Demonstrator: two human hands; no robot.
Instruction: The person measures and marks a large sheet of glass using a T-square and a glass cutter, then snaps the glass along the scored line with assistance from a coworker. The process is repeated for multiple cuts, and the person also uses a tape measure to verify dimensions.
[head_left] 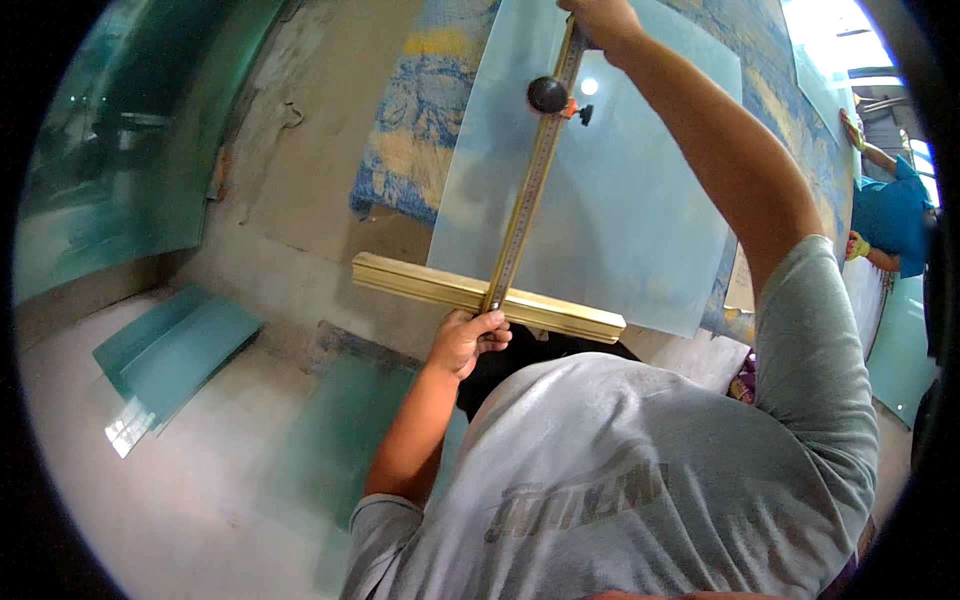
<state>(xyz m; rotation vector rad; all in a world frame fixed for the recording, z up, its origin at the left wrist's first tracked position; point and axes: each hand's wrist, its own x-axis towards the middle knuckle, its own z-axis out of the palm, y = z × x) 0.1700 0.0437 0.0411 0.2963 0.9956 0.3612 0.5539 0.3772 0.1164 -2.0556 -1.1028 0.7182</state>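
A brass-coloured T-square (530, 185) with a graduated blade lies over a pale glass sheet (640, 220). Its thick crossbar (410, 280) runs along the sheet's near edge. My left hand (462, 343) is closed around the joint of blade and crossbar, thumb on top. Far off at the top edge of the view, my right hand (605, 25) grips the blade's other end, its fingers partly cut off by the frame. A slider with a round black knob (547, 95) and a small black screw sits on the blade, nearer my right hand.
Blue and tan worn carpet (405, 150) covers part of the table under the glass. Large green glass panes (140, 150) stand at the left. Smaller glass pieces (180, 350) lie low at the left. At the far right a person in blue (885, 215) handles another glass sheet (825, 70).
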